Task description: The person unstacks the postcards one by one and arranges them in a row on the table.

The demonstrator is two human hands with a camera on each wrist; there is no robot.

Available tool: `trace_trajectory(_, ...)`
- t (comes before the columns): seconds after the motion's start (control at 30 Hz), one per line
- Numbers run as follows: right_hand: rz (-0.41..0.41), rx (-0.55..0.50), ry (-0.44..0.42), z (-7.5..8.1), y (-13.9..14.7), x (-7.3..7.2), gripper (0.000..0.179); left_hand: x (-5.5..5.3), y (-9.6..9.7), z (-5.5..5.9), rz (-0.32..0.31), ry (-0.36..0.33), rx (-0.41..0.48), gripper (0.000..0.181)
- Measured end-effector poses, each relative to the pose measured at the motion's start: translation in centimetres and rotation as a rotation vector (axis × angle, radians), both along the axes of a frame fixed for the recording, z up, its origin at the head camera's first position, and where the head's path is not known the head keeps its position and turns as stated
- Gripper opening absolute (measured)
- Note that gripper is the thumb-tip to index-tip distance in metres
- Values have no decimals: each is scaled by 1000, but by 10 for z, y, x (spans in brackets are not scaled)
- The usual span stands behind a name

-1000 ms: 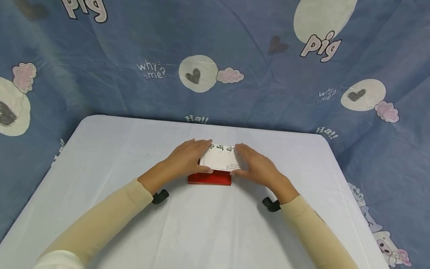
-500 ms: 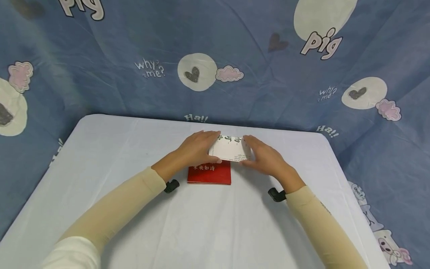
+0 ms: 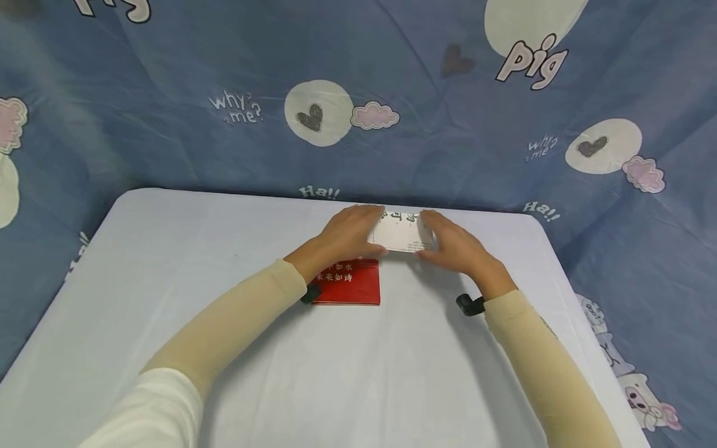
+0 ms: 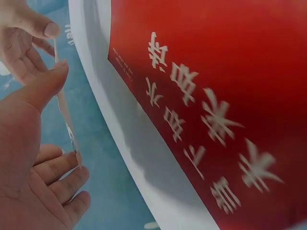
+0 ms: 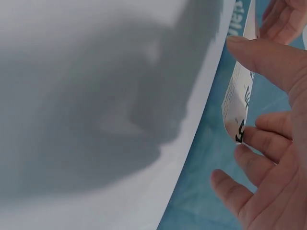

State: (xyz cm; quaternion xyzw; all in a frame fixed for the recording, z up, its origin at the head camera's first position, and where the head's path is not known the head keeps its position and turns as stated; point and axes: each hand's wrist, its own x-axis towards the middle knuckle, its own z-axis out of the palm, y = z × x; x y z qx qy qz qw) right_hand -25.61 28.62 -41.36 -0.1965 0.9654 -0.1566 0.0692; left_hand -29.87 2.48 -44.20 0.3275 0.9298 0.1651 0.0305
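Note:
A white card (image 3: pixel 401 234) with dark characters and small print is held between both hands, above the far part of the table. My left hand (image 3: pixel 351 233) pinches its left edge, thumb on the near side and fingers on the far side. At the opposite edge, my right hand (image 3: pixel 458 249) pinches it the same way. The right wrist view shows the card (image 5: pixel 236 103) nearly edge-on and slightly bent. Below and left of it lies a red booklet (image 3: pixel 355 283) with white characters, its left part hidden by my left forearm. It fills much of the left wrist view.
A white cloth covers the table (image 3: pixel 336 373). Behind its far edge hangs a blue printed curtain (image 3: pixel 224 155), close beyond the hands. A black wrist-camera mount (image 3: pixel 469 305) juts from the right wrist.
Both hands have carried the white card away and to the right, off the red booklet. More of the booklet's lettering shows; it stays on the table. The head view has shifted slightly.

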Motion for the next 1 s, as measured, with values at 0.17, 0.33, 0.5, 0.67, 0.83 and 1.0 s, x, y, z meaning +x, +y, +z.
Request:
trace_trajectory(0.17, -24, 28, -20, 0, 11, -11, 91, -11, 15, -3, -6, 3, 4, 95)
trace_trajectory(0.33, -33, 44, -43, -4, 22, -21, 90, -17, 31, -4, 12, -17, -8, 95)
trace_trajectory(0.5, -54, 66, -86, -9, 30, -28, 92, -22, 44, -9, 25, -16, -34, 95)
trace_trajectory(0.67, -66, 63, -103, -17, 38, -32, 92, -25, 54, -15, 37, -46, -58, 97)
trace_trajectory(0.83, -67, 58, -111, -23, 40, -36, 93, -26, 57, -19, 41, -49, -72, 98)
trace_trajectory(1.0, -69, 43, -131, -27, 42, -39, 91, -27, 60, -22, 40, -48, -76, 97)
